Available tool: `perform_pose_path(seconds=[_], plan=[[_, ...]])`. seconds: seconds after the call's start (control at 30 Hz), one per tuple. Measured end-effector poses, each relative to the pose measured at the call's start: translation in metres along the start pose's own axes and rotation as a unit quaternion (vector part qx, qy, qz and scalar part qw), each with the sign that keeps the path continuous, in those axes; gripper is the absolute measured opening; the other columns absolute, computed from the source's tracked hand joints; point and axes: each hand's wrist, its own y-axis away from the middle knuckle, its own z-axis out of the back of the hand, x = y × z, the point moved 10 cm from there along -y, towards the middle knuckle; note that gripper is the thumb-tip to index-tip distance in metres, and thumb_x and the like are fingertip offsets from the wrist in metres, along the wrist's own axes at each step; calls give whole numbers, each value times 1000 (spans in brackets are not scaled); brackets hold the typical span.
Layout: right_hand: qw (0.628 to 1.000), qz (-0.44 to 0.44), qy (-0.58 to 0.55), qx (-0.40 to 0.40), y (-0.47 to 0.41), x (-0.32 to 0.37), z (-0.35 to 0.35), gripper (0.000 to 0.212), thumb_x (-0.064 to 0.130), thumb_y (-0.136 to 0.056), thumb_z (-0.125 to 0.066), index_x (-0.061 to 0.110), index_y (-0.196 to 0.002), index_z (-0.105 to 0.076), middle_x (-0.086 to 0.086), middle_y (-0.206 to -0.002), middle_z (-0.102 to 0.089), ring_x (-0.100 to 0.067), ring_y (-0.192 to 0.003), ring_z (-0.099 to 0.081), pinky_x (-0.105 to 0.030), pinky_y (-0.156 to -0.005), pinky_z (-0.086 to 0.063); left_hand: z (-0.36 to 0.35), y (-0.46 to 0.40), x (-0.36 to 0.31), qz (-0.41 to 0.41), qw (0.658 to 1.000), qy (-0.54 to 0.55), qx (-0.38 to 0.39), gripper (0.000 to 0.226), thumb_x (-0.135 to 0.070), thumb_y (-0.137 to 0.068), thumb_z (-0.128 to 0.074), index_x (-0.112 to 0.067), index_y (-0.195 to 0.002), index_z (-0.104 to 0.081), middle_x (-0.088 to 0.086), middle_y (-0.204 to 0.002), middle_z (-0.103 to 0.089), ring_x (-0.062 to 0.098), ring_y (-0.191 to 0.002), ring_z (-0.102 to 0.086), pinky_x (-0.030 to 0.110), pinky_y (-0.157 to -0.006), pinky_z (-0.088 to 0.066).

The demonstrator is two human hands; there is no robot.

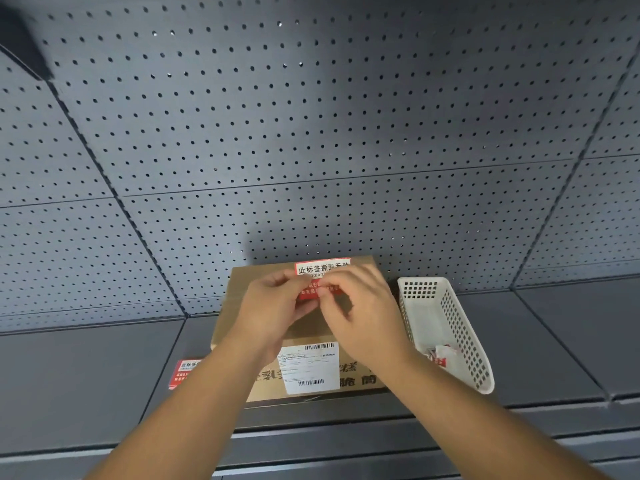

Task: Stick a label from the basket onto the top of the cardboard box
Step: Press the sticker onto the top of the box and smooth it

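A brown cardboard box (242, 292) lies flat on the dark shelf, with a white shipping sticker (310, 367) on its near side. Above its top, a red and white label (322, 270) with Chinese text is pinched by both hands. My left hand (273, 306) grips its lower left part. My right hand (363, 306) grips its lower right part, and the fingers cover most of the red area. To the right of the box stands a white perforated basket (450, 323), with a few more red and white labels (438, 355) at its near end.
Another red and white label (183, 372) lies flat on the shelf (86, 375) left of the box, partly behind my left forearm. A grey pegboard wall (311, 133) rises right behind the box. The shelf's front edge runs below my forearms.
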Motion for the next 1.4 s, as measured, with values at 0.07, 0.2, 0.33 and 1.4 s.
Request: perform_pose_path(seconds=[0.07, 0.2, 0.33, 1.4], plan=[[998, -59, -19, -8, -4, -13, -1, 17, 31, -96, -63, 21, -109, -69, 7, -111, -65, -14, -107, -55, -28, -86, -47, 10, -4, -1, 4, 1000, -17, -14, 12, -12, -96, -69, -3, -101, -76, 11, -97, -81, 21, -97, -77, 31, -83, -61], [984, -166, -62, -7, -12, -39, -5, 27, 33, -96, -67, 21, -120, -63, 6, -112, -63, -10, -104, -59, -24, -84, -48, 21, -13, -4, 4, 999, -38, -14, 14, -14, -97, -68, -7, -106, -76, 9, -99, -82, 19, -95, -78, 30, -83, -62], [976, -202, -75, 39, -20, -49, -18, 17, 33, -100, -64, 18, -103, -72, 7, -93, -75, -2, -83, -67, -18, -67, -51, 27, -20, -6, 2, 999, -44, -15, 13, -15, -97, -69, -8, -106, -76, 8, -97, -82, 17, -93, -78, 30, -84, -61], [936, -116, 180, 279, -42, -71, -84, 42, 36, -104, -47, 20, -66, -51, -2, -71, -61, -22, -65, -56, -35, -58, -39, 50, -76, -15, -70, 893, -443, -27, 15, -35, -85, -77, -29, -92, -65, -1, -90, -76, 17, -93, -67, 27, -71, -48]])
